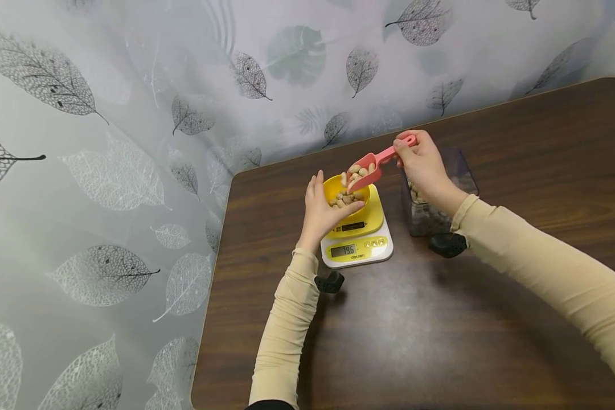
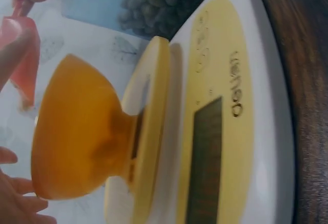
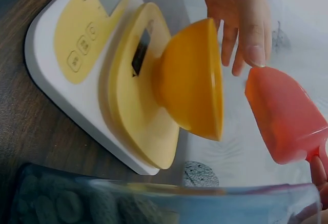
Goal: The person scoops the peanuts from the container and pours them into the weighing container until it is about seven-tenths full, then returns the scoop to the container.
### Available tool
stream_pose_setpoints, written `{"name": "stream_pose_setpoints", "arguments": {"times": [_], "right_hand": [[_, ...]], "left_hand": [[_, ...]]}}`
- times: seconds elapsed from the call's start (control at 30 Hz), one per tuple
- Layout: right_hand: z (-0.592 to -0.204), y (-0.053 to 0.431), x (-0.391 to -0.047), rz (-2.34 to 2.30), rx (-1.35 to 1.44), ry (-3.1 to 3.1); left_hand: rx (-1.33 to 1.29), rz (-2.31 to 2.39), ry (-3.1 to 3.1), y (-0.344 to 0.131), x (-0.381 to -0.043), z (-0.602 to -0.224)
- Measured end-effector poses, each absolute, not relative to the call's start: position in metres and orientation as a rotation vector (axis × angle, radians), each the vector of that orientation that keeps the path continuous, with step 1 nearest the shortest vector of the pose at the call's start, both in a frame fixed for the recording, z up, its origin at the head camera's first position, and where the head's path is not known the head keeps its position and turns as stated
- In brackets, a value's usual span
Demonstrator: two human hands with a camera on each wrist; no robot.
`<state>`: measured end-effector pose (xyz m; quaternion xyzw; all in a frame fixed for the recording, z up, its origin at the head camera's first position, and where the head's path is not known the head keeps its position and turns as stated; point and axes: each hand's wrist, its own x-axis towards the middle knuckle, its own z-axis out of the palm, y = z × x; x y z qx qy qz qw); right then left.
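My right hand (image 1: 424, 165) grips the handle of a pink scoop (image 1: 367, 180) loaded with unshelled peanuts (image 1: 359, 171). The scoop tilts over a yellow bowl (image 3: 192, 78), its front end above the rim. More peanuts (image 1: 344, 200) lie inside the bowl. Beneath it is a yellow and white kitchen scale (image 1: 378, 250), whose display (image 1: 343, 250) appears to read 79.6. At the bowl's left side, my left hand (image 1: 324, 213) has its fingers and thumb extended about the rim. In the right wrist view its thumb comes close to the scoop; whether they touch I cannot tell.
To the right of the scale, partly under my right forearm, stands a clear dark-tinted container (image 1: 424, 223) holding peanuts. The brown wooden table (image 1: 389, 341) meets a leaf-patterned wall covering (image 1: 297, 62) at the back and left.
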<state>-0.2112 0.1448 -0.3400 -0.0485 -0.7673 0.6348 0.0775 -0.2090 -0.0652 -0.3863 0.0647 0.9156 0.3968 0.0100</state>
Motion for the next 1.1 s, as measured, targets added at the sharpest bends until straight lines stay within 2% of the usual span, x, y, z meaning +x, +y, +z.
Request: {"name": "stream_pose_setpoints", "arguments": {"times": [0.3,1.1], "right_hand": [[-0.347,0.145,-0.208,1.681,0.07,-2.397],[-0.345,0.151,-0.204,1.739,0.008,-2.368]], "left_hand": [[0.195,1.215,2.835,-0.063,-0.208,-0.397],[0.189,1.137,2.873,-0.063,-0.211,-0.398]]}}
